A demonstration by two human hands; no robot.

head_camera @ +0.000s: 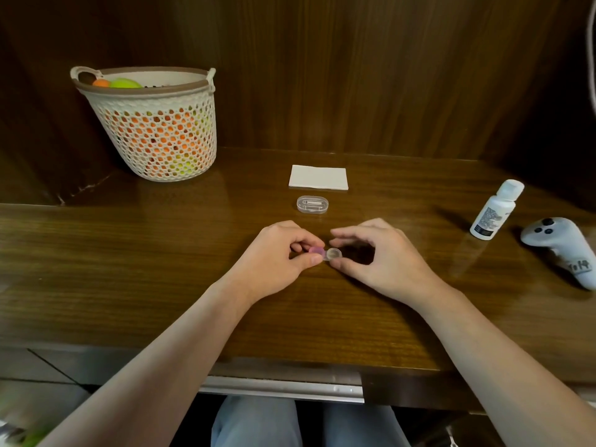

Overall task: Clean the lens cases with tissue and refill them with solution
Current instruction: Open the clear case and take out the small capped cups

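Lens case (325, 253) lies on the surface (161, 269), centre front. Left hand (277, 253) pinches its pink-capped end; right hand (377, 256) pinches the clear end. Tissue (318, 177) lies behind, a clear box (312, 204) between. Bottle (496, 209) stands right.

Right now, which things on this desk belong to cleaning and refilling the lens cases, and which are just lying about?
Belongs to the job:
small lens case with a pink cap, held by left hand and right hand
folded white tissue
white solution bottle
clear oval plastic case

Lying about:
cream perforated basket of coloured balls
grey handheld controller
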